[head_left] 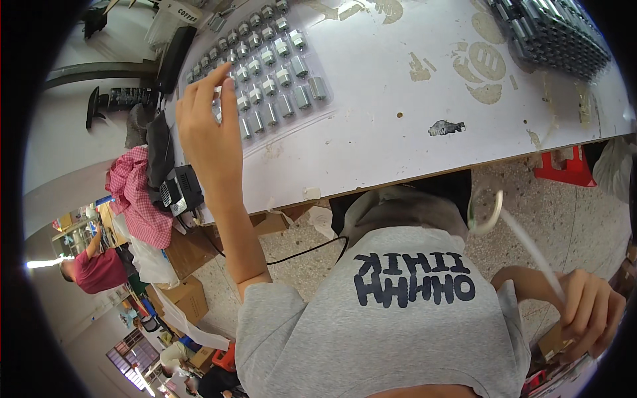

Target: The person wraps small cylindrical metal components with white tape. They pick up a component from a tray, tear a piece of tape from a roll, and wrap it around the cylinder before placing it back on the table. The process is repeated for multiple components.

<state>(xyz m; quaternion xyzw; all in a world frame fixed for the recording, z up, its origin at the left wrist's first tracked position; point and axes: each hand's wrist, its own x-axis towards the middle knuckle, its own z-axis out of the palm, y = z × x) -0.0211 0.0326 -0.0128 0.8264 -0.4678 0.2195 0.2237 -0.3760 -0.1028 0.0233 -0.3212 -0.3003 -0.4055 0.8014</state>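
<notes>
My left hand reaches over the left side of a clear plastic tray with rows of small silver metal cylinders. Its thumb and forefinger come close together among the cylinders; what lies between them, if anything, is hidden. Out to the lower right, away from the table, my right hand is closed on the lower end of a whitish translucent strip. Close to the strip's upper end is a pale ring, blurred; whether the two are joined I cannot tell.
Stacked metal cylinders fill the table's far right corner. A black device, a spray bottle and a red checked cloth lie along the left. A red stool stands beyond the table's front edge. A person is at far left.
</notes>
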